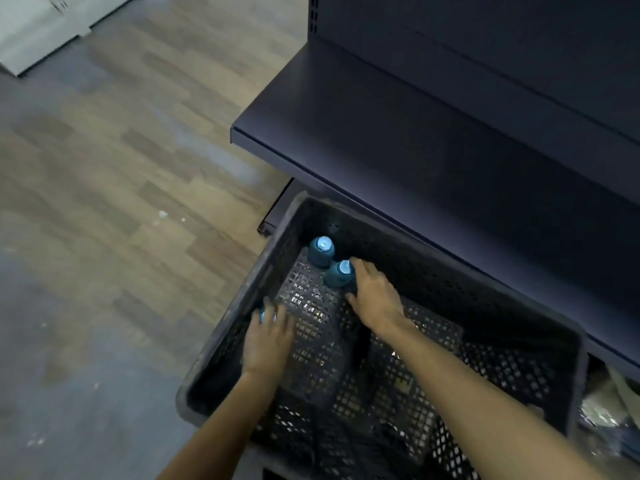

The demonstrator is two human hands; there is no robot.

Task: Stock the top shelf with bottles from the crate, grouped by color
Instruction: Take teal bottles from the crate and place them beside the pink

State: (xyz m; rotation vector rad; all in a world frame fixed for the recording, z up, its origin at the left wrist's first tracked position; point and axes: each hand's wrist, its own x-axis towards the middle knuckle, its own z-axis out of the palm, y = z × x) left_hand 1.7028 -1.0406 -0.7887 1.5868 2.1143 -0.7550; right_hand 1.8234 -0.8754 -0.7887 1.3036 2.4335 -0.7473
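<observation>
Wood-plank floor (121, 150), perhaps dusty.

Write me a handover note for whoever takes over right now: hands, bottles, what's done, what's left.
Left hand: down in the crate at its left wall, fingers curled over a blue-capped bottle, mostly hidden.
Right hand: fingers at the nearer of two upright blue bottles; grip not clear.
The other blue bottle stands free in the far-left corner.
Done: the rest of the crate looks emptied. The shelf in view holds no bottles.
Left: lift these three out and shelve them with the blue group.
</observation>
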